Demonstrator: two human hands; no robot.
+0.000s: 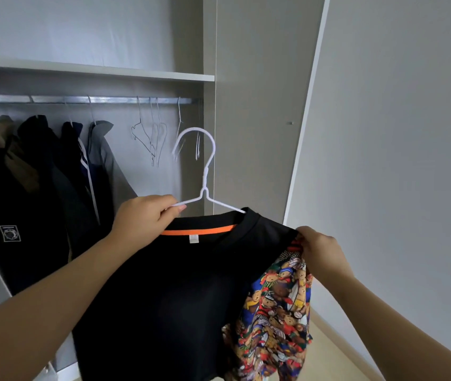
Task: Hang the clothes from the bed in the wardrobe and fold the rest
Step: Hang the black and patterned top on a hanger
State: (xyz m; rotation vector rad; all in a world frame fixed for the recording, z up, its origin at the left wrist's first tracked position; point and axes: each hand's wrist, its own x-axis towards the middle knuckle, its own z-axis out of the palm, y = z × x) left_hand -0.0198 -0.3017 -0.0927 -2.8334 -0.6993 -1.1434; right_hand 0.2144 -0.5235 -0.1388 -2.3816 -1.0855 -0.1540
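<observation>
A grey wardrobe (pixel 163 174) stands open, with a plain grey wall (pixel 397 133) at 3 o'clock. The black shirt (pixel 177 298) hangs in the middle of the view and down toward 6 o'clock, in front of the wardrobe. It has an orange strip (pixel 199 230) inside the neck. Its sleeve (pixel 276 306), at 4 o'clock, is covered in colourful teddy bears. A white hanger (pixel 205 171) sticks up from the neck. Its hook points to 12 o'clock and sits below the rail (pixel 108 99), not on it.

At 10 o'clock a shelf (pixel 108 70) runs over the rail. Dark clothes (pixel 40 188) hang from the rail at 9 o'clock. Thin empty hangers (pixel 151 136) dangle just behind the white hook.

Both bare arms reach up from the bottom corners. The left hand (pixel 141 215) has its fingers curled round the hanger's arm at the shirt's neck. The right hand (pixel 320 248), at 3 o'clock, pinches the shirt's shoulder where the bear sleeve starts.
</observation>
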